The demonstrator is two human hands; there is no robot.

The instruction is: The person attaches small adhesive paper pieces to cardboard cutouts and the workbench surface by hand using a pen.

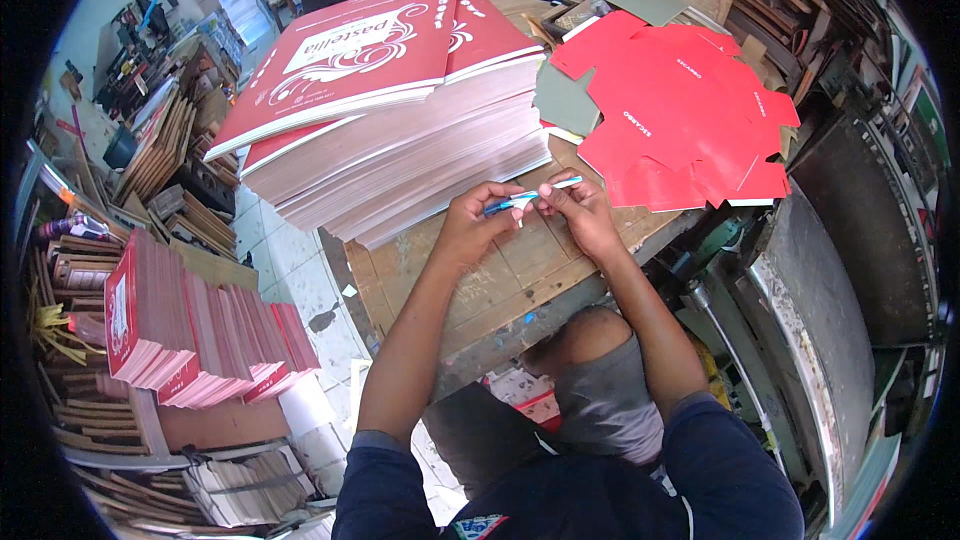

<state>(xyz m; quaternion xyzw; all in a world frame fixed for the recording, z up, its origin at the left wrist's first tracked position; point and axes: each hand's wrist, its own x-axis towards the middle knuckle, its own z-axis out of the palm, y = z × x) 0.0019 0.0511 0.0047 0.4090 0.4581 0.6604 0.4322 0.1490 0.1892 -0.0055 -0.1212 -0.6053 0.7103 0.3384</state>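
The fingers of the left hand and right hand pinch a slim blue-and-white object, possibly a cutter, over the wooden surface; a red-covered stack stands at its ten o'clock, red cutouts at two.

Around us, a red-and-white printed-paper stack, flat red cardboard cutouts and thin brown wooden boards are filling a printing workshop.

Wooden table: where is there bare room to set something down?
On the wooden table, bare wood shows between the left hand, right hand and near edge. A smaller patch lies left of the left forearm, bordered by the red-covered stack. Behind, it is crowded: that stack at left, red card cutouts at right.
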